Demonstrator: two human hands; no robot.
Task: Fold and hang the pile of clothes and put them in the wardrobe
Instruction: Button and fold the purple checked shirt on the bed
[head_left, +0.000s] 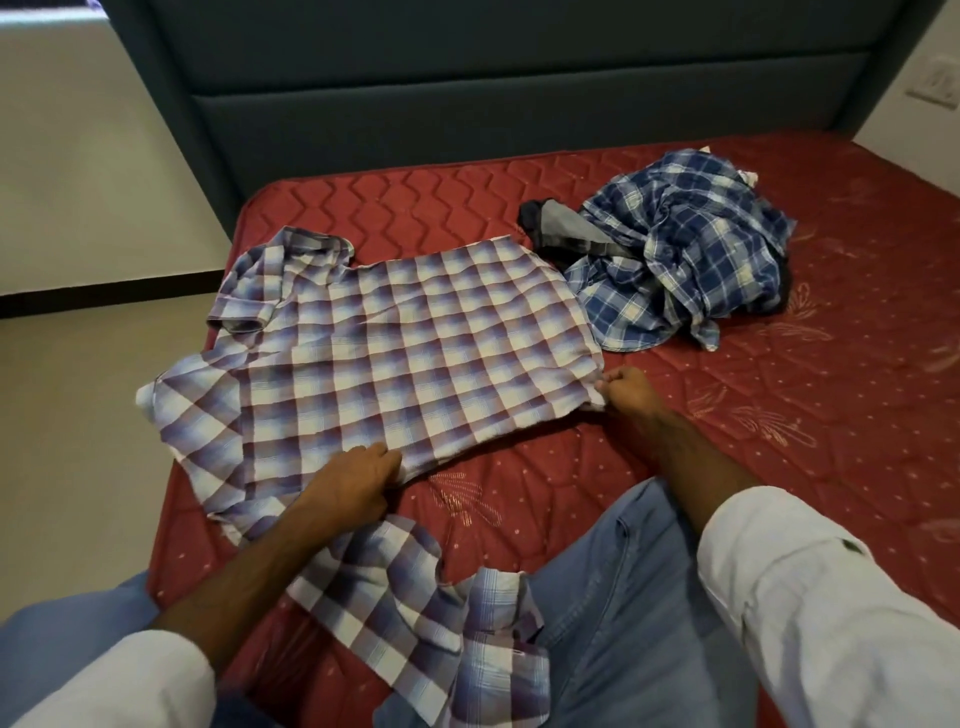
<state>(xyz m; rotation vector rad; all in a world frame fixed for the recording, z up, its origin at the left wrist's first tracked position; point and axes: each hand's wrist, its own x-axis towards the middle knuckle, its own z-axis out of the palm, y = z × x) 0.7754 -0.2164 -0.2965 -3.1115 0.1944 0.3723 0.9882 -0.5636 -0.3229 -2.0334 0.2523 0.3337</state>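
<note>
Left hand (358, 486): grips purple shirt (395, 338) edge
Right hand (626, 389): pinches its hem
Left: blue pile (685, 260) unfolded, nothing hung

A purple-and-white checked cotton shirt (395, 343) is lying spread on the red quilted mattress (779, 441). The left hand (358, 480) is gripping its near edge, while the right hand (626, 389) is pinching its right corner. A crumpled blue plaid shirt (691, 254) is sitting just beyond.
</note>
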